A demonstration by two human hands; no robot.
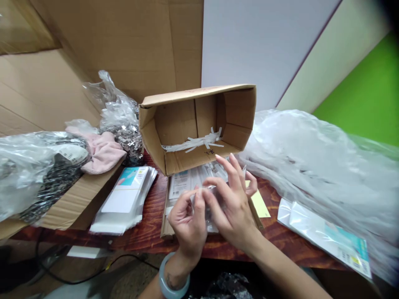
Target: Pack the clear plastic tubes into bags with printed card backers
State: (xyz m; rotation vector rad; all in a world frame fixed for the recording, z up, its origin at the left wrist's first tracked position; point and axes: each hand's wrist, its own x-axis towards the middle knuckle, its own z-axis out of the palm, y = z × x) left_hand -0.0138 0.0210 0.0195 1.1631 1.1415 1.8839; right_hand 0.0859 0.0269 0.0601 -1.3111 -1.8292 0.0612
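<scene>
Left hand (pixel 187 218) and right hand (pixel 232 207) both pinch a clear sleeve (pixel 209 207) above table (pixel 149 224)

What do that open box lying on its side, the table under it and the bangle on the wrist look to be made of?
The box looks like plain brown corrugated cardboard, matte, with creased flaps. The table seems wood, stained reddish-brown, with dark grain showing. The bangle on the left hand's wrist is smooth, pale blue-grey and glossy: perhaps jade or glass.
</scene>
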